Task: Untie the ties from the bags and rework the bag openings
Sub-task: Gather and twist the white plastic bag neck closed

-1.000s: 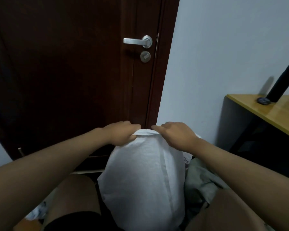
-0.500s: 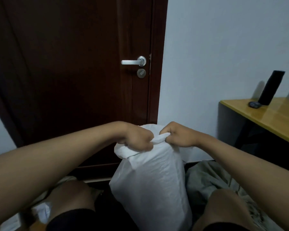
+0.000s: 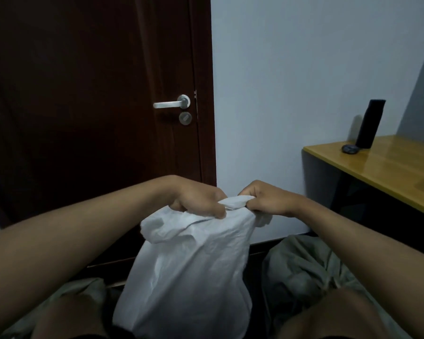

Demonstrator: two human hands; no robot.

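Note:
A white bag (image 3: 189, 272) stands upright between my knees, full and crumpled near the top. Its opening is gathered into a bunch between my two hands. My left hand (image 3: 198, 200) grips the bunched fabric from the left, fingers curled round it. Close beside it, my right hand (image 3: 264, 200) pinches the gathered top from the right. A loose fold of the rim hangs down on the left below my left hand. No tie shows on the bag.
A grey-green cloth bag (image 3: 301, 267) lies on the floor at the right by my knee. A dark wooden door (image 3: 96, 118) is ahead. A yellow-topped desk (image 3: 382, 172) stands at the right with a black cylinder (image 3: 370, 123) on it.
My hands went from holding the bag's top spread flat to bunching it together in fists. The view has tilted and backed off, so the bag sits lower in frame.

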